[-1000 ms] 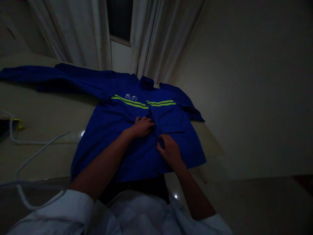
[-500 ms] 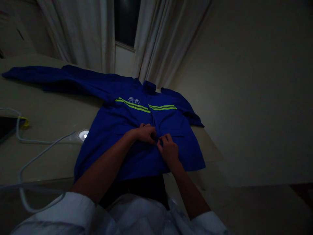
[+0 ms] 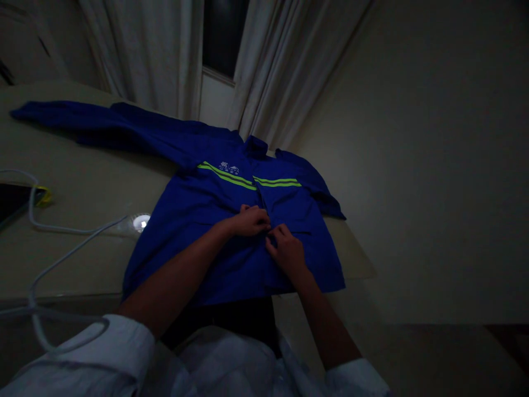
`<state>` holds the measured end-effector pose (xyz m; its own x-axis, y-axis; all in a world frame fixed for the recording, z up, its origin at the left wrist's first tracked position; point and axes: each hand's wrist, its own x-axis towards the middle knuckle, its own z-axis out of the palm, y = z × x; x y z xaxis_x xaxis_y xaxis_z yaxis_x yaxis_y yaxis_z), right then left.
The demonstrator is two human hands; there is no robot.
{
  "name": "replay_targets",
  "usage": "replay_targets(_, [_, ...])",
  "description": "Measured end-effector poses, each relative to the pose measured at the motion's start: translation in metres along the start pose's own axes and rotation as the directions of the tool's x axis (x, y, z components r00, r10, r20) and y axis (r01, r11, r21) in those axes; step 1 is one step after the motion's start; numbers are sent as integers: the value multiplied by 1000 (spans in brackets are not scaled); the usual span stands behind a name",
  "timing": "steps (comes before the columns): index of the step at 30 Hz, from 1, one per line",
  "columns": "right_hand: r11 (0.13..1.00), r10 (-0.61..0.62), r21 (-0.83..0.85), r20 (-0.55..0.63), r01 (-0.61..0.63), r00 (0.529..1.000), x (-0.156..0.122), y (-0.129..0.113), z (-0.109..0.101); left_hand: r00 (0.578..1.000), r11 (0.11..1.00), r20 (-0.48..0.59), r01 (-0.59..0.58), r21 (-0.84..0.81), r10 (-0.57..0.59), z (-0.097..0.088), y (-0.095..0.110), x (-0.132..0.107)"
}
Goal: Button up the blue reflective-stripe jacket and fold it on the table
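Note:
A blue jacket [image 3: 231, 198] with lime-green stripes and a white chest logo lies front up on the table, collar pointing away from me. Its left-hand sleeve stretches far out across the tabletop. My left hand [image 3: 251, 220] is closed on the front edge, midway down the jacket. Just to its right, my right hand [image 3: 286, 248] pinches the same front edge with bent fingers. The two hands almost touch. Whatever small fastening lies between the fingertips is hidden and too dark to make out.
The pale table [image 3: 99, 182] carries a white cable [image 3: 66, 229], a dark flat device [image 3: 16, 201] with a yellow edge, and a shiny round white object [image 3: 141, 222] beside the jacket. Curtains [image 3: 273, 71] hang behind; a wall [image 3: 421, 165] rises on the right.
My left hand has shifted slightly right and up, closer to the right hand's fingertips. The right hand stays nearly in place on the jacket front. The view has tilted slightly.

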<state>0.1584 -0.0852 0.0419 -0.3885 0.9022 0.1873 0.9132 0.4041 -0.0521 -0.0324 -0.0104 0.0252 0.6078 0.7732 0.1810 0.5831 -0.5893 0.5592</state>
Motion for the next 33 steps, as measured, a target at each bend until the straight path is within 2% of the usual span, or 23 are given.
replay_targets(3, [998, 57, -34, -55, -59, 997, 5, -11, 7, 985, 998, -161, 53, -27, -56, 9, 7, 4])
replay_targets(5, [995, 93, -17, -87, -95, 992, 11, -17, 15, 972, 993, -209, 87, -85, -103, 11, 5, 6])
replay_targets(7, [991, 130, 55, -128, -124, 983, 15, -19, 25, 978, 983, -177, 85, -164, -114, 6, -4, 6])
replay_targets(9, [977, 160, 166, -176, -131, 971, 17, -18, 33, 992, 961, -88, 62, -268, -88, -1, -16, 5])
replay_targets(13, [917, 211, 388, -269, -95, 940, 17, -12, 38, 994, 864, 108, 23, -504, 37, -16, -35, 0])
replay_targets(15, [882, 236, 463, -281, -84, 930, 18, -9, 37, 984, 851, 161, 15, -524, 81, -17, -38, -2])
replay_targets(19, [832, 220, 552, -232, -58, 947, 22, -5, 35, 990, 874, 134, 19, -486, 53, -15, -35, -3])
replay_targets(25, [792, 221, 609, -220, -44, 950, 23, -3, 36, 995, 857, 102, 41, -513, 13, -13, -34, -3])
replay_targets(33, [763, 236, 644, -212, -46, 948, 24, 1, 42, 998, 870, 41, -13, -493, 38, -7, -41, -2])
